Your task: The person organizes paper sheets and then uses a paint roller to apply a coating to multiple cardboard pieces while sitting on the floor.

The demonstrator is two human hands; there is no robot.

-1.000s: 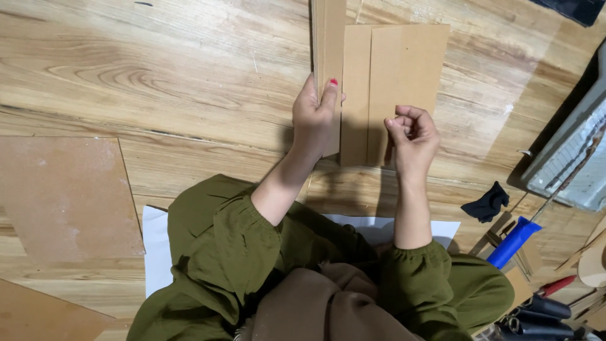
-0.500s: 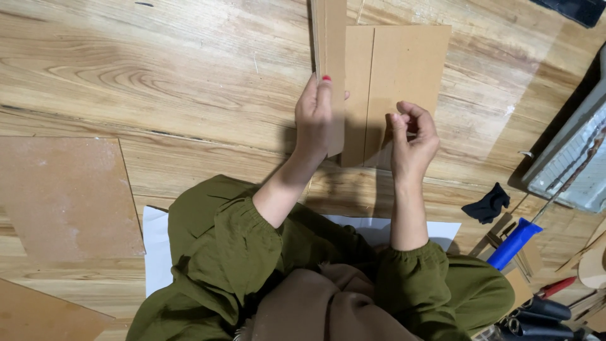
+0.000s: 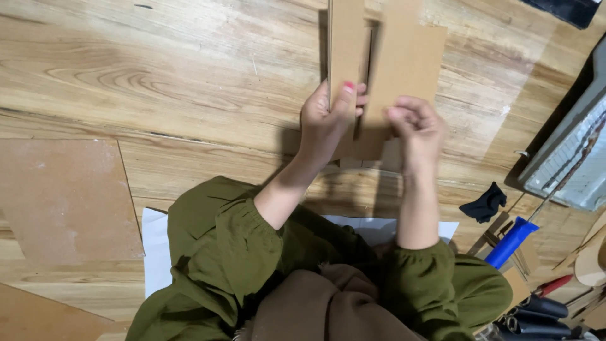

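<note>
My left hand grips the near end of a narrow brown cardboard strip that runs up to the top of the view. My right hand is closed on the near edge of a wider brown cardboard panel beside that strip. Both pieces are lifted and tilted up off the wooden floor, with a dark gap between them. My olive green sleeves fill the lower middle. What my right fingers pinch is hidden by the hand.
A brown board lies on the floor at the left. White paper sits under me. A black cloth, a blue-handled tool and other tools lie at lower right. A grey tray stands at right.
Both hands have raised the cardboard pieces off the floor and tilted them up. The narrow strip and wide panel have parted slightly. My right hand shifted up onto the panel's edge.
</note>
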